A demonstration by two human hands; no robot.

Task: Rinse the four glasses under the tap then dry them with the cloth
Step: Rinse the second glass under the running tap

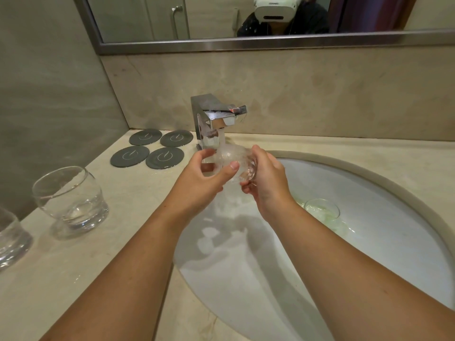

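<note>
Marble bathroom counter [98, 267] w/ oval sink basin [369, 242] set in, mirror above. Running tap [216, 116] at back. Under the stream, over the basin: round glass [236, 161], tipped sideways, gripped by both hands: left hand [199, 183] w/ thumb across the front, right hand [266, 180] cupping the base end. Rinsing stage, prob. mid-way. Basin glass [321, 209] sitting right of the hands. Counter glass [71, 198] upright at left; edge glass [9, 237] beyond, cut by frame. Rinsed or waiting: can't tell. No cloth in sight, so drying seemingly all left. Four grey coasters [157, 148] beside tap.
</note>
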